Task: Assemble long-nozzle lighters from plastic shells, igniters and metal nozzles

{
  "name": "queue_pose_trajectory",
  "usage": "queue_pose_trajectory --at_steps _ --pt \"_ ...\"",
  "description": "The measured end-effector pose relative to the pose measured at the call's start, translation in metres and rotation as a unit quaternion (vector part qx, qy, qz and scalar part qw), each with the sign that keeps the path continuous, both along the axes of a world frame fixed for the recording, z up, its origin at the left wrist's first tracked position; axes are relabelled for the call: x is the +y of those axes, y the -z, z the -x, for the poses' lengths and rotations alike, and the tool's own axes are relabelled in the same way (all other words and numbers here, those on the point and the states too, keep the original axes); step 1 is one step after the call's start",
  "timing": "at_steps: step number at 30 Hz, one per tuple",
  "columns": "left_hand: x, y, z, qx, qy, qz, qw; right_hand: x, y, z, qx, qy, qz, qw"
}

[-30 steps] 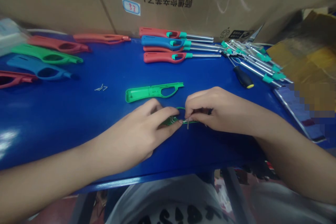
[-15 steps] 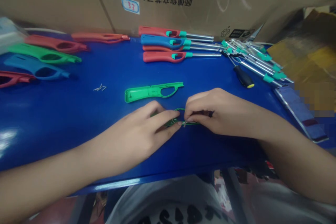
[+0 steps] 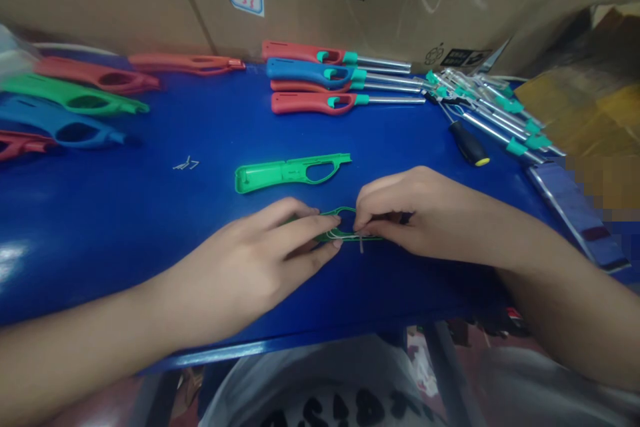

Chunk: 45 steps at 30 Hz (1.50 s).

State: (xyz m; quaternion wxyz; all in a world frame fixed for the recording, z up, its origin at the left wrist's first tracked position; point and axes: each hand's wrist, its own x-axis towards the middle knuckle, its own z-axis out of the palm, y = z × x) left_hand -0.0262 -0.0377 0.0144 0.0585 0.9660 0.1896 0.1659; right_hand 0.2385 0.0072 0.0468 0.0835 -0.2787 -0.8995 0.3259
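Note:
My left hand (image 3: 270,247) lies over a green lighter handle half (image 3: 345,210), fingers bent and gripping it near the table. White thin wire (image 3: 343,236) loops along this half, between the two hands. My right hand (image 3: 400,203) is closed in a pinch on the wire at the trigger-loop end, and a short pale end hangs below its fingertips. Most of the held half is hidden under both hands. Just beyond them, the other green handle half (image 3: 260,175) rests with its hollow side up.
Assembled red and blue lighters (image 3: 310,103) lie at the back. Metal lighter tubes with teal triggers (image 3: 505,107) are piled right, beside a black screwdriver (image 3: 469,143). Coloured handle shells (image 3: 80,97) lie left; several small screws (image 3: 186,163) lie nearer. A cardboard box (image 3: 320,20) stands behind.
The pale wire end now hangs lower and shows more clearly below my right fingertips. My left fingers have shifted slightly left, and more of the wire loop is visible. The view has moved slightly.

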Motion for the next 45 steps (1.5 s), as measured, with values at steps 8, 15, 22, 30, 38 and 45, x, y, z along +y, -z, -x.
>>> queue_pose_trajectory --at_steps 8,15,22,30,38,45 --pt "0.0003 0.0006 -0.0004 -0.011 0.000 0.008 1.000 0.0018 -0.0006 0.0013 0.002 -0.006 0.004 1.000" --pt "-0.0008 0.0029 -0.0012 -0.012 -0.015 0.033 0.999 0.0012 -0.0010 -0.0002 0.004 -0.008 0.005 1.000" --pt "-0.0015 0.0029 -0.0011 -0.019 -0.028 0.080 0.996 -0.0007 -0.0002 0.0004 -0.009 -0.022 -0.015 1.000" --pt "-0.0016 0.0023 -0.0050 0.008 -0.036 0.092 0.995 -0.0045 -0.0011 0.0008 -0.024 -0.015 -0.032 0.999" --pt "-0.0009 0.0013 -0.0034 0.026 -0.037 0.086 0.995 -0.0047 -0.0026 0.0015 -0.017 -0.012 -0.029 0.999" --pt "-0.0005 0.0007 -0.0036 0.030 -0.031 0.072 0.996 0.0007 -0.0008 -0.0002 0.000 -0.007 0.005 1.000"
